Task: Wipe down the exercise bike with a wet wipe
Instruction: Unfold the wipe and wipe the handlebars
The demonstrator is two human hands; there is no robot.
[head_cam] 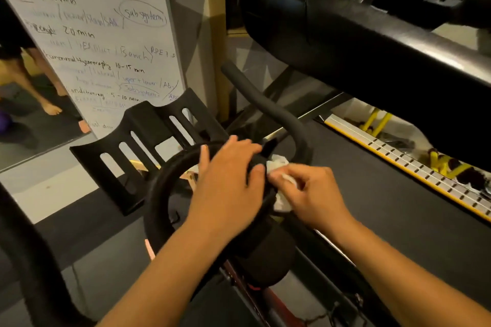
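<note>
The crumpled white wet wipe (279, 165) was held pinched between the thumb and curled fingers of the right hand (314, 194). It was pressed against the right side of the black rubber-coated loop handlebar (156, 188) of the exercise bike (265, 255), just where the curved black foam-covered horn (265, 103) branched off. The left hand (228, 183) was laid flat over the same loop, its fingers nearly straight and grasping nothing, apparently so that the bar was steadied. Beyond the loop's far edge a black slotted plastic device holder (148, 135) was seen, with a handwritten white whiteboard (106, 34) behind it and a dark grey treadmill belt (398, 207) off to the right. The step in hand was judged to be the wiping of the handlebar junction. For this to be done well, the wipe should be wrapped round the bar rather than dabbed on. It should be drawn along the full curve under steady pressure and refolded to a clean face once soiled. The creases at the junction and the hidden underside should not be skipped. Whether the horn and the holder had been wiped could not be told.
</note>
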